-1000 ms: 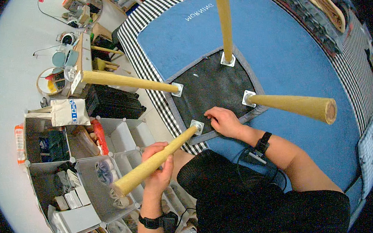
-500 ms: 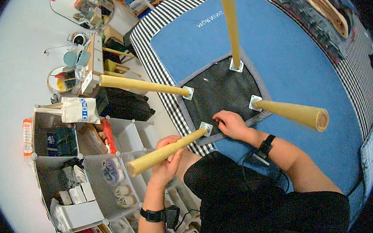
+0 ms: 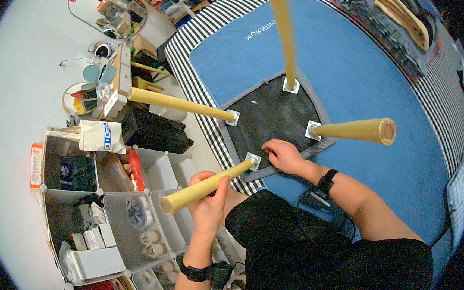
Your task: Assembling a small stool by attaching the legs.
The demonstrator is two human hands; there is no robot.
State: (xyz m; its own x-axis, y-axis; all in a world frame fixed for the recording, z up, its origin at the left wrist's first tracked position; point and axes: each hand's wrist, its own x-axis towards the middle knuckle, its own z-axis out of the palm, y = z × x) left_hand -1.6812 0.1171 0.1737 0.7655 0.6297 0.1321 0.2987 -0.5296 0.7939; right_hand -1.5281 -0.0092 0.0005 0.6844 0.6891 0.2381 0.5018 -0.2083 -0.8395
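Note:
An upturned stool lies on the bed, its black fabric underside (image 3: pixel 273 114) edged in grey. Several round wooden legs stand up from it on white metal plates. My left hand (image 3: pixel 208 204) is wrapped round the nearest leg (image 3: pixel 198 194), around the middle of its length, thumb on top. This leg leans toward me and to the left, its foot end free. Beside that leg's metal plate (image 3: pixel 253 161), my right hand (image 3: pixel 283 156) rests on the black underside. Its fingers are bent and a little apart, with nothing visible in them.
A blue mat (image 3: pixel 358 80) and a black-and-white checked cover (image 3: pixel 183 48) lie under the stool. At left stands a cube shelf (image 3: pixel 101 194) with shoes and boxes. Bagged clothes (image 3: pixel 383 24) sit at the far right. The other legs (image 3: pixel 284 37) stick up high.
The view has shifted slightly, so the stool appears a little lower and to the left. My left thumb has moved along the leg's top; my right hand stays in about the same place.

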